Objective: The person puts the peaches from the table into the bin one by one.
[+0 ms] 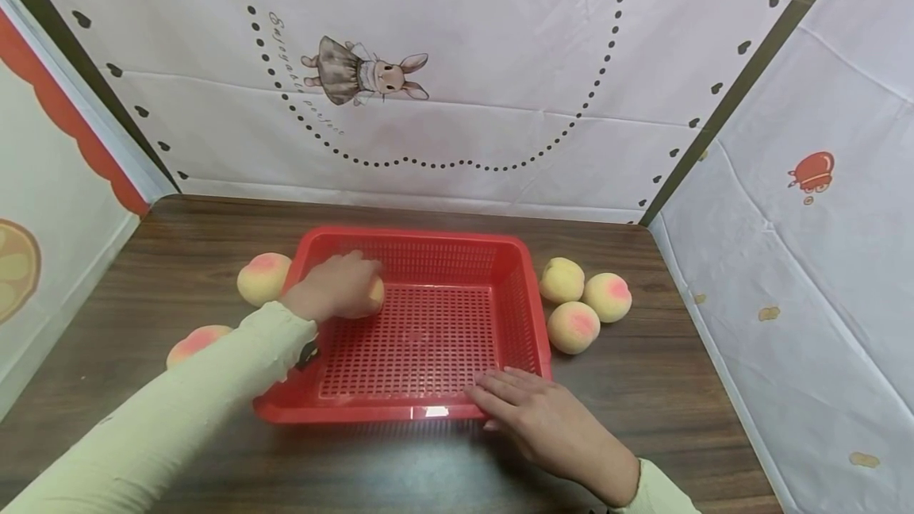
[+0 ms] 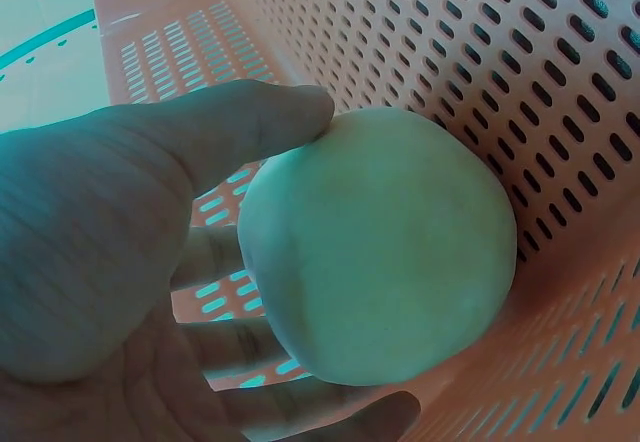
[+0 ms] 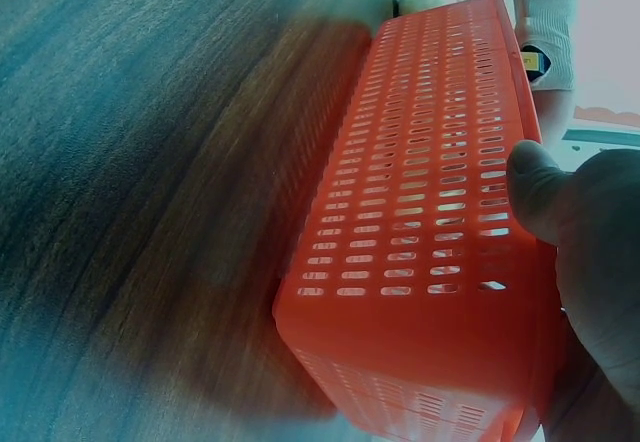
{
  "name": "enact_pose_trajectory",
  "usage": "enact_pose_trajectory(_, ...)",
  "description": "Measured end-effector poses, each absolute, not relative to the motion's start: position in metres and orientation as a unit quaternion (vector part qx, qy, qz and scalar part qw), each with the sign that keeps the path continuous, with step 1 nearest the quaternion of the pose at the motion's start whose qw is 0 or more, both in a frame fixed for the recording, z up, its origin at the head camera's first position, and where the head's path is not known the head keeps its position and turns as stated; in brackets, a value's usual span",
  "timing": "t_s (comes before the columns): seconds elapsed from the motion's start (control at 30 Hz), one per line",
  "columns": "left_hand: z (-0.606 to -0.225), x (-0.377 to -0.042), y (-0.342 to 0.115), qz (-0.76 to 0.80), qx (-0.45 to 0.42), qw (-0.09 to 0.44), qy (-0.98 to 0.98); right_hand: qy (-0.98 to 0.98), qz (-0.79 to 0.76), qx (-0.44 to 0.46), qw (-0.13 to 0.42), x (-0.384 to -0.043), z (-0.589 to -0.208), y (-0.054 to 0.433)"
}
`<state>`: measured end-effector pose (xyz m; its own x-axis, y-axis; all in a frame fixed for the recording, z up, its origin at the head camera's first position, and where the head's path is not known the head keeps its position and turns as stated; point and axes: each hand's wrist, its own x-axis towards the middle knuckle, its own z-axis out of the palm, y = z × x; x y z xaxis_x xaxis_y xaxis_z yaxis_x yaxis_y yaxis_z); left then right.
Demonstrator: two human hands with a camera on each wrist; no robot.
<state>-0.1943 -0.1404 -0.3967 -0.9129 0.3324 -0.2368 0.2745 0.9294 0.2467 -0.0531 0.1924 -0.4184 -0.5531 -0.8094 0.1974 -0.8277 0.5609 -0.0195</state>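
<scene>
A red plastic basket (image 1: 417,412) with slotted walls stands on the table. Inside its left part, my left hand (image 1: 343,285) holds a peach (image 1: 376,294), partly hidden by the hand in the head view. The left wrist view shows the thumb (image 2: 290,117) on one side of this peach (image 2: 385,247) and the fingers curving behind it, near the slotted wall. At the basket's near right corner, my right hand (image 1: 546,423) grips the rim. Its fingers lie over the edge, while the thumb (image 3: 535,187) presses the outer wall (image 3: 410,202).
Two peaches lie left of the basket, one (image 1: 264,279) by its far corner and another (image 1: 196,343) partly behind the left sleeve. Three more peaches (image 1: 574,327) cluster at the right. Printed cloth walls (image 1: 464,62) enclose the wooden table (image 1: 664,403) at the back and sides.
</scene>
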Motion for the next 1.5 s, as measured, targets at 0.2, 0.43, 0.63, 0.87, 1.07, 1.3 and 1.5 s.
enact_pose_trajectory(0.2,-0.392,-0.192,-0.14,0.104,0.162,0.136,0.972,-0.88,0.055,0.465,0.079,-0.053,-0.418,0.193)
enact_pose_trajectory(0.43,-0.388,-0.191,-0.139,0.101,0.17,0.135,0.971,-0.879,0.05,0.467,0.079,-0.053,-0.417,0.193)
enact_pose_trajectory(0.63,-0.384,-0.19,-0.138,0.091,0.167,0.132,0.973,-0.879,0.05,0.468,0.079,-0.054,-0.417,0.193)
enact_pose_trajectory(0.87,-0.377,-0.187,-0.136,0.083,0.163,0.135,0.974,-0.881,0.049,0.465,0.074,-0.053,-0.415,0.192)
enact_pose_trajectory(1.07,-0.367,-0.184,-0.136,0.081,0.171,0.13,0.973,-0.882,0.054,0.464,0.062,-0.053,-0.415,0.192)
enact_pose_trajectory(1.3,-0.361,-0.182,-0.14,0.078,0.184,0.118,0.973,-0.881,0.057,0.464,0.072,-0.053,-0.416,0.193)
enact_pose_trajectory(1.5,-0.352,-0.179,-0.144,0.071,0.182,0.105,0.975,-0.879,0.059,0.467,0.079,-0.053,-0.417,0.193)
